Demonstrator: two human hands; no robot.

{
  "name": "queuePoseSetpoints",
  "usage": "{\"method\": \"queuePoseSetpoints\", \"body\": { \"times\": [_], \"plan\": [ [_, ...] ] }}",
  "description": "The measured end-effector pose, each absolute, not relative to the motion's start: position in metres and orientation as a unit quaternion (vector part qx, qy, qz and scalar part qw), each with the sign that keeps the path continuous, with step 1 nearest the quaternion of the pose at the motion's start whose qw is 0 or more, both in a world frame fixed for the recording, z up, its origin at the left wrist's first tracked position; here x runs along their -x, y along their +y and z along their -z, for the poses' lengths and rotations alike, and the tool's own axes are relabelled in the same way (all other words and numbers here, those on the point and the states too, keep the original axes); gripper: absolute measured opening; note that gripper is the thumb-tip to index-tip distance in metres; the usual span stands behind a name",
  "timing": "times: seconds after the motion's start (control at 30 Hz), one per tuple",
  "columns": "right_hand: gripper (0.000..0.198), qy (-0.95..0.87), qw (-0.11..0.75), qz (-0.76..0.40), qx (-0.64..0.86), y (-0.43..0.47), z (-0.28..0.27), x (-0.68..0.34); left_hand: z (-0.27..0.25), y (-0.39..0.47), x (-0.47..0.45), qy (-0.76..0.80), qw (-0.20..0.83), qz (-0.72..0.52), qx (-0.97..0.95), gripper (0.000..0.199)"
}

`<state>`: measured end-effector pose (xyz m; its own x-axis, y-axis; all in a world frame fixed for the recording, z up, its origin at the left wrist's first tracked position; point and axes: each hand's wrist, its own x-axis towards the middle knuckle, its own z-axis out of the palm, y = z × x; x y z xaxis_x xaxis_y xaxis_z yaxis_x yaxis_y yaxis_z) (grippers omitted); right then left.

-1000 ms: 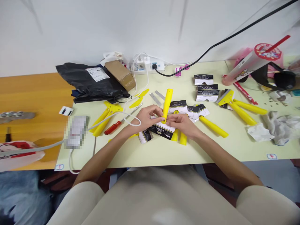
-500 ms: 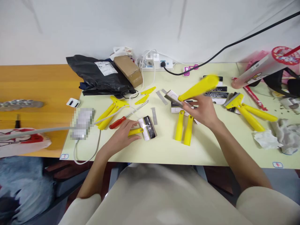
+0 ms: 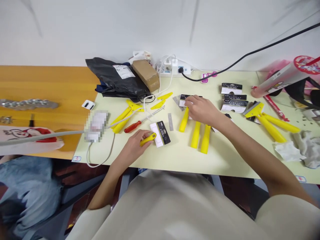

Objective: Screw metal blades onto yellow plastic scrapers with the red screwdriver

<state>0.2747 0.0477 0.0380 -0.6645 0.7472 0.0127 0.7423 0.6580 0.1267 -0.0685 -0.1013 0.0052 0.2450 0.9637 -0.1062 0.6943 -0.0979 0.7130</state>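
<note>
My left hand (image 3: 135,145) is closed around a yellow handle (image 3: 148,139), its end with a hole pointing right. That end overlaps a black-and-white card (image 3: 161,134); whether they are joined I cannot tell. Farther back on the right, my right hand (image 3: 201,108) has its fingers closed over the top of a yellow scraper (image 3: 184,120), hiding its head. The scraper's handle points towards me, beside two more yellow handles (image 3: 195,135) on the table. Another black-and-white card (image 3: 185,100) shows behind the fingers. A flat grey blade (image 3: 170,121) lies between my hands.
A red screwdriver (image 3: 133,126), yellow scrapers (image 3: 121,120) and loose yellow pieces (image 3: 162,99) lie left of centre. At the right are cards (image 3: 235,105), scrapers (image 3: 270,125) and crumpled tissue (image 3: 290,151). Behind stand a black bag (image 3: 117,83), a carton (image 3: 146,75) and a power strip (image 3: 167,69).
My right hand has brought the scraper down and left, from raised with its handle up to beside the other handles. My left hand still holds its handle, now slightly turned. The view has shifted.
</note>
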Motion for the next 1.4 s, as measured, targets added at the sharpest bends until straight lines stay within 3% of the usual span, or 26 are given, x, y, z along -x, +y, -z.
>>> {"method": "queuePoseSetpoints", "body": {
  "times": [0.2,0.37,0.5,1.03,1.23,1.33,1.4],
  "plan": [
    [0.027,0.926,-0.018,0.138,-0.352,0.077,-0.029,-0.207,-0.002,-0.114,0.066,0.536,0.490,-0.309,-0.614,0.064],
    [0.019,0.926,-0.044,0.212,-0.310,0.107,-0.008,-0.191,0.005,-0.125,0.061,0.440,0.650,-0.394,-0.479,0.034],
    [0.016,0.922,-0.064,0.228,-0.305,0.111,-0.002,-0.187,0.009,-0.128,0.049,0.384,0.725,-0.442,-0.362,0.025],
    [0.015,0.922,-0.035,0.224,-0.316,0.111,0.003,-0.185,0.023,-0.127,0.027,0.291,0.780,-0.447,-0.327,0.037],
    [0.029,0.922,-0.048,0.177,-0.341,0.101,0.004,-0.190,0.024,-0.129,0.026,0.320,0.764,-0.465,-0.313,0.038],
    [0.024,0.908,-0.119,0.200,-0.349,0.080,-0.018,-0.195,0.020,-0.129,0.022,0.351,0.748,-0.474,-0.304,0.035],
    [0.020,0.853,-0.251,0.291,-0.353,0.055,-0.039,-0.200,0.018,-0.128,0.019,0.368,0.732,-0.489,-0.301,0.036]
  ]
}}
